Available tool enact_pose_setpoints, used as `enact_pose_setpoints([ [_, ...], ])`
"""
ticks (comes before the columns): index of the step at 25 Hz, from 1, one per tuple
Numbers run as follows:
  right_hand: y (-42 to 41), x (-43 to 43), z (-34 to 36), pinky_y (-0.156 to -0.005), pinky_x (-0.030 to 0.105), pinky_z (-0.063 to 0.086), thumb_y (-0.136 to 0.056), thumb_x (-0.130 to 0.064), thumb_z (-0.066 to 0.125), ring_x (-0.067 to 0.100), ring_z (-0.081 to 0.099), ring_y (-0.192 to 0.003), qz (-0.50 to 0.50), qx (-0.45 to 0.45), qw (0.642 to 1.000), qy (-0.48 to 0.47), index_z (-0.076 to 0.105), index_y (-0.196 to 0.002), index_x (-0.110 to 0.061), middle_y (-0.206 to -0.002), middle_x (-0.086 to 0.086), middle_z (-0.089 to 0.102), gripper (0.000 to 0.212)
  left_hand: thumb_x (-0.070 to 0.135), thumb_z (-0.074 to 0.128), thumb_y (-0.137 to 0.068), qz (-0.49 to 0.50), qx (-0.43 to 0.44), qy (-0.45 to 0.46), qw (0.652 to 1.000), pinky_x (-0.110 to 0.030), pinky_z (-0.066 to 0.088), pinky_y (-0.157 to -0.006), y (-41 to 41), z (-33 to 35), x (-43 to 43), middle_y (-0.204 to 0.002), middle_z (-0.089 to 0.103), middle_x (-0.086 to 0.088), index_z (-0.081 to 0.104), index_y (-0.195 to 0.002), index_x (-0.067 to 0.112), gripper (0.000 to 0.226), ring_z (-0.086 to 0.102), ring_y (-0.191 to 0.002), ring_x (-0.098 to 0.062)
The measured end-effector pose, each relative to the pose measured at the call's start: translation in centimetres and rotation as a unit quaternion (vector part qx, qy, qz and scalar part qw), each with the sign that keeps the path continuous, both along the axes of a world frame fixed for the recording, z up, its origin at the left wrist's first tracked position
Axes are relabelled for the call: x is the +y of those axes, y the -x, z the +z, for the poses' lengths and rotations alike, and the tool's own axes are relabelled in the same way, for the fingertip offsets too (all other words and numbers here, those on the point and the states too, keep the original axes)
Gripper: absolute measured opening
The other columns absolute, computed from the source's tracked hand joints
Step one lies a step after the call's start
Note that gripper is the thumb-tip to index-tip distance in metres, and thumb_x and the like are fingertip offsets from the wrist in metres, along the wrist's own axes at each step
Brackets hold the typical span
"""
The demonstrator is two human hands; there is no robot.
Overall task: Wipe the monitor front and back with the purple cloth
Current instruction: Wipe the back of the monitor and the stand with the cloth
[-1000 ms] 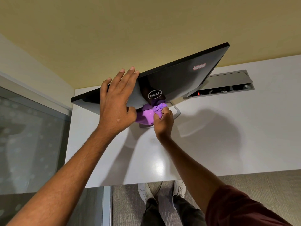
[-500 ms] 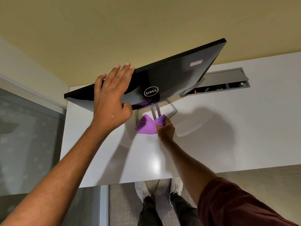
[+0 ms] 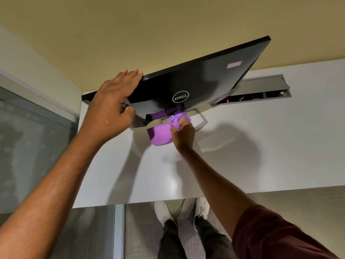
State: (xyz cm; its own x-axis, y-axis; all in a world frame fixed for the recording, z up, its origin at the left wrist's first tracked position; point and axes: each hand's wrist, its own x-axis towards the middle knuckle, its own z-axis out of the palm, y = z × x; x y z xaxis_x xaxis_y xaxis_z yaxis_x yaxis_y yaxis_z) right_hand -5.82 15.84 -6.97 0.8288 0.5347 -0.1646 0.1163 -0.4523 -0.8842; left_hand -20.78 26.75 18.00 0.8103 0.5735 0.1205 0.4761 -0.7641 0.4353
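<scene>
Right now the monitor (image 3: 205,81) stands toward the far side of a white desk (image 3: 261,156), tipped so that its glossy black back faces the camera. A round logo (image 3: 180,96) sits low on the back, and a small pale sticker (image 3: 234,64) sits near the far right corner.

The left hand (image 3: 112,109) rests on the left part of the back. Its 4 fingers lie close together and almost straight, reaching up to the top edge, and the thumb bends against the panel. Whether the tips hook over the edge cannot be told.

The right hand (image 3: 183,135) is below the logo, at the grey stand (image 3: 200,121). Its fingers curl tightly round a bunched purple cloth (image 3: 160,135), and a loose fold hangs out to the left over the desk, in front of the base.

Beyond the monitor on the right, a grey cable hatch (image 3: 261,85) in the desk is propped open. Near the bottom, 2 white shoes (image 3: 164,212) stand on grey carpet, and a glass panel (image 3: 28,146) fills the left side.
</scene>
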Motion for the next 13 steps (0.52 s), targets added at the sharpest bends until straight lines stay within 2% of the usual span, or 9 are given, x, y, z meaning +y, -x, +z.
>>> enact_pose_setpoints([
  [2, 0.1, 0.0, 0.8, -0.069, 0.031, 0.044, -0.078, -0.012, 0.061, 0.03, 0.06, -0.083, 0.055, -0.055, 0.997, 0.01, 0.058, -0.084, -0.012, -0.089, 0.006, 0.068, 0.006, 0.01, 0.05, -0.079, 0.009, 0.006, -0.009, 1.0, -0.03, 0.015, -0.13, 1.9, -0.1, 0.6, -0.171, 0.032, 0.006, 0.037, -0.164, 0.028, 0.088, 0.02, -0.162, -0.011],
  [4, 0.5, -0.9, 1.1, -0.071, 0.032, 0.049, -0.079, -0.006, 0.064, 0.03, 0.063, -0.088, 0.141, -0.143, 0.979, 0.039, 0.064, -0.092, -0.014, -0.096, 0.006, 0.068, 0.015, 0.011, 0.051, -0.08, 0.013, 0.009, -0.014, 1.0, -0.033, 0.017, -0.131, 3.5, -0.1, 1.3, -0.171, 0.032, 0.006, 0.036, -0.164, 0.03, 0.087, 0.019, -0.162, -0.012],
  [7, 0.1, -2.8, -0.6, -0.083, 0.038, 0.06, -0.096, -0.008, 0.066, 0.028, 0.07, -0.106, 0.24, -0.309, 0.904, 0.172, 0.072, -0.115, -0.01, -0.118, 0.011, 0.071, 0.019, 0.011, 0.053, -0.084, 0.019, -0.009, -0.014, 1.0, -0.038, 0.02, -0.132, 4.9, -0.3, 1.8, -0.171, 0.034, 0.003, 0.039, -0.163, 0.028, 0.082, 0.02, -0.162, -0.013],
  [8, 0.1, -3.2, -1.8, -0.089, 0.04, 0.061, -0.102, -0.009, 0.062, 0.03, 0.07, -0.112, 0.256, -0.311, 0.889, 0.217, 0.071, -0.12, -0.007, -0.124, 0.013, 0.07, 0.02, 0.011, 0.053, -0.085, 0.019, -0.013, -0.014, 1.0, -0.041, 0.021, -0.132, 5.1, -0.4, 1.8, -0.17, 0.035, 0.002, 0.039, -0.163, 0.027, 0.081, 0.021, -0.162, -0.014],
  [10, 0.4, -3.5, -3.2, -0.098, 0.046, 0.058, -0.104, -0.005, 0.054, 0.034, 0.064, -0.122, 0.269, -0.23, 0.901, 0.252, 0.067, -0.128, -0.003, -0.134, 0.016, 0.063, 0.026, 0.011, 0.054, -0.085, 0.016, -0.018, -0.013, 1.0, -0.044, 0.022, -0.131, 5.0, -0.7, 1.8, -0.171, 0.035, 0.0, 0.04, -0.163, 0.024, 0.08, 0.021, -0.163, -0.016],
  [13, 1.7, -2.5, -4.4, -0.099, 0.047, 0.051, -0.102, -0.002, 0.053, 0.037, 0.058, -0.124, 0.266, -0.203, 0.906, 0.26, 0.064, -0.129, -0.004, -0.137, 0.017, 0.058, 0.029, 0.014, 0.054, -0.085, 0.016, -0.011, -0.013, 1.0, -0.041, 0.021, -0.131, 5.0, -0.8, 1.9, -0.171, 0.033, 0.001, 0.039, -0.163, 0.024, 0.081, 0.021, -0.162, -0.015],
])
